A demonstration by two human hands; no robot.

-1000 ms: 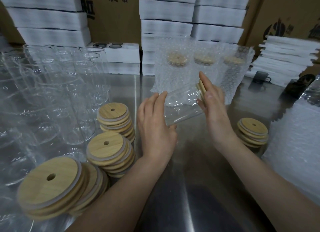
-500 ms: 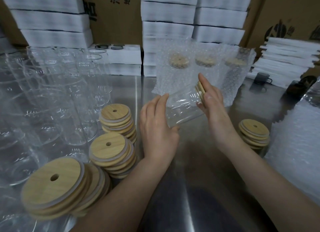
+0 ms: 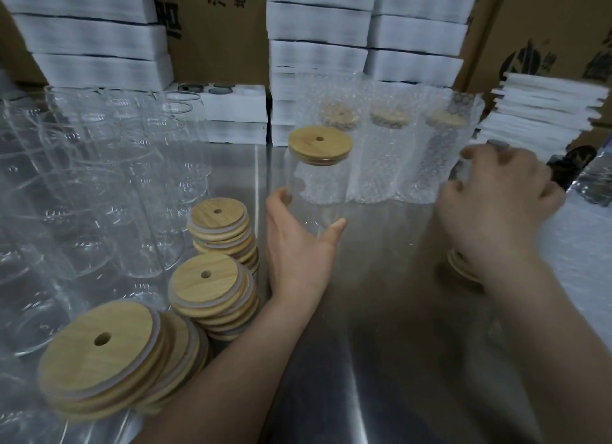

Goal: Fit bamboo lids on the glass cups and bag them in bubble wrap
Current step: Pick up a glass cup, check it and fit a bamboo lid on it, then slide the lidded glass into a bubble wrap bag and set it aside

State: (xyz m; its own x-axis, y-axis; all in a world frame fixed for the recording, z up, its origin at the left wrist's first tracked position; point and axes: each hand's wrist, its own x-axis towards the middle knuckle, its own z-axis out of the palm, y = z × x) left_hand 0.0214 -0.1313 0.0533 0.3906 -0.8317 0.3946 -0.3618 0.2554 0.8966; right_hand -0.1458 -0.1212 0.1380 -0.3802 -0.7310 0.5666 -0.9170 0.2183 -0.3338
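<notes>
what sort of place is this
Probably a packing bench in a warehouse or small factory: stacked white foam trays against cardboard cartons, rows of empty glass cups, piles of bamboo lids, and lidded cups in bubble wrap.

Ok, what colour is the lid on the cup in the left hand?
The lid is light tan bamboo with a small hole; head view shows it.
</notes>
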